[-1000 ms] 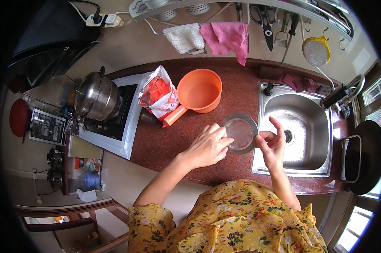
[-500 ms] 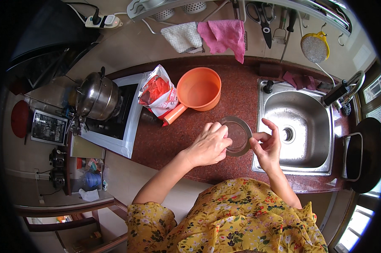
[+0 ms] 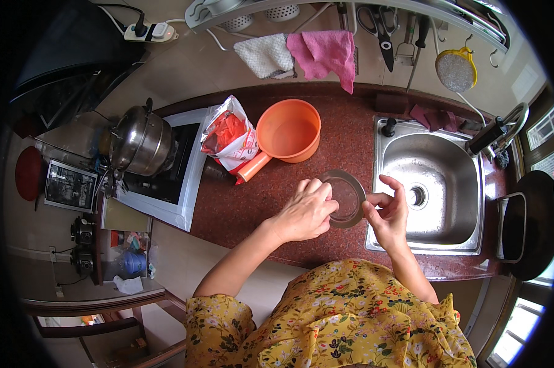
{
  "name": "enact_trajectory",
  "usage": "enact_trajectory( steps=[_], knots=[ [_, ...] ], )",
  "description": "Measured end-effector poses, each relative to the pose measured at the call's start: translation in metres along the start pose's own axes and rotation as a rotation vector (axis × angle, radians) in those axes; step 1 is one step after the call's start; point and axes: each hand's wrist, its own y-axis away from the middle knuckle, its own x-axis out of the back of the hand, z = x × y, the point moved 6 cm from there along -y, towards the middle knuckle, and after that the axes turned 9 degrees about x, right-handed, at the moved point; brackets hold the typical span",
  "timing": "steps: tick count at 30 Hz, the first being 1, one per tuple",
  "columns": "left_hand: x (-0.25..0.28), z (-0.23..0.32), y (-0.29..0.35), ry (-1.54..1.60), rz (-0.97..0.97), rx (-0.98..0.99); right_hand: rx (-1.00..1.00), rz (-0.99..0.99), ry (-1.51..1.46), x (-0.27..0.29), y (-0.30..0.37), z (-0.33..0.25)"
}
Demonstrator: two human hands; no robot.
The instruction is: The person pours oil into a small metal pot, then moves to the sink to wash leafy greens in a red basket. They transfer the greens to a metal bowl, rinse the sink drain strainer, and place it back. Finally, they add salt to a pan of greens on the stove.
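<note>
A clear glass bowl sits on the dark red counter just left of the sink. My left hand rests on its left rim with fingers curled over the edge. At the bowl's right rim, my right hand pinches the edge between thumb and fingers. I cannot tell whether the bowl has anything in it.
An orange plastic scoop pot and a red-and-white open bag stand behind the bowl. A steel pot sits on a cooktop at the left. The steel sink lies to the right, a black pan beyond it. Cloths hang on the wall.
The view shifted slightly, so the bowl and both hands now sit a little lower in frame. My right hand moved closer onto the bowl's right rim.
</note>
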Motion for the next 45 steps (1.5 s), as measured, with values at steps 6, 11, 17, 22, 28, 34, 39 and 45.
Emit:
enact_trajectory(
  steps=[6,11,17,22,28,34,39,45],
  knots=[
    [-0.005,-0.003,0.0,0.016,-0.034,0.016,-0.022,0.005,0.011,0.001,0.003,0.001],
    [-0.003,-0.003,0.001,0.036,0.024,0.004,-0.005,0.01,-0.016,0.001,0.002,-0.001],
    [-0.005,-0.003,0.003,0.053,-0.014,-0.049,-0.009,0.01,-0.003,0.002,0.001,-0.002],
    [-0.002,-0.006,0.003,0.119,0.01,-0.019,-0.032,0.008,0.005,0.003,0.003,0.0],
    [0.009,-0.001,0.0,0.154,0.195,0.083,-0.016,0.037,-0.025,0.003,0.001,0.001],
    [0.002,0.006,-0.013,0.147,0.346,0.144,-0.057,0.022,-0.05,-0.002,0.003,0.001],
    [0.001,0.01,-0.013,0.029,0.387,0.152,-0.058,-0.001,-0.063,-0.004,0.004,0.0],
    [0.002,0.015,-0.014,-0.066,0.361,0.107,-0.068,0.006,-0.11,-0.001,0.005,0.002]
  ],
)
